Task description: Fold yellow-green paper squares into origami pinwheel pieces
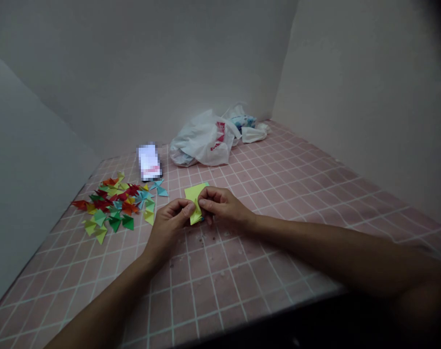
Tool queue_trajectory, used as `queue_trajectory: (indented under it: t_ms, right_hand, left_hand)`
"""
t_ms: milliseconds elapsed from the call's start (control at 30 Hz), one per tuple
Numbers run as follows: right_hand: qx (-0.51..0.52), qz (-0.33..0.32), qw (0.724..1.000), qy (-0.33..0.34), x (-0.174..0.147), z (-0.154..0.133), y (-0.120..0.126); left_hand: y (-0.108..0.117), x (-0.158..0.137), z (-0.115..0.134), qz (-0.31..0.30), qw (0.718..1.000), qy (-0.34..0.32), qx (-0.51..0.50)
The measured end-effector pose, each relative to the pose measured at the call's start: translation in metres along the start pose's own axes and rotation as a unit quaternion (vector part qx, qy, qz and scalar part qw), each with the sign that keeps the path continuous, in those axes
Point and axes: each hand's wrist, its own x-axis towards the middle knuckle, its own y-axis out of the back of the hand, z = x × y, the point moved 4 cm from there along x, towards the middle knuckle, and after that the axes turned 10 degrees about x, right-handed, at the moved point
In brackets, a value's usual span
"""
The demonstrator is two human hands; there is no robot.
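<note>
In the middle of the table, my left hand (173, 215) pinches the left side of a small folded yellow paper (196, 213) between thumb and fingers. My right hand (222, 206) is closed on the same paper from the right, thumb and index finger together. Flat yellow-green paper (196, 190) lies right behind it, with a thin green edge showing; whether the two are joined I cannot tell. To the left of my hands is a loose pile of folded paper pieces (115, 223) in red, orange, yellow, green and light blue.
A phone (149, 162) with a lit, blurred screen stands behind the paper pile. White plastic bags (206, 140) with red print lie crumpled at the back, beside a blue-and-white package (244, 120). The pink checked tablecloth (296, 189) meets walls at the back and sides.
</note>
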Motion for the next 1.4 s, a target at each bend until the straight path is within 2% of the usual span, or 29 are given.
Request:
queue_trajectory:
  t_ms: [633, 1033, 1400]
  right_hand:
    - [0.014, -0.017, 1.0, -0.001, 0.0022, 0.004, 0.0002]
    - [-0.035, 0.0, 0.999, 0.003, 0.0013, 0.0002, -0.0014]
    - [-0.049, 0.012, 0.999, 0.005, 0.001, -0.0013, -0.0016]
  left_hand:
    - [-0.0018, -0.0009, 0.0028, -0.013, 1.0, -0.017, -0.014]
    - [0.0021, -0.0025, 0.0076, 0.02, 0.997, -0.039, 0.063]
    - [0.0017, -0.0022, 0.0082, 0.015, 0.996, -0.052, 0.068]
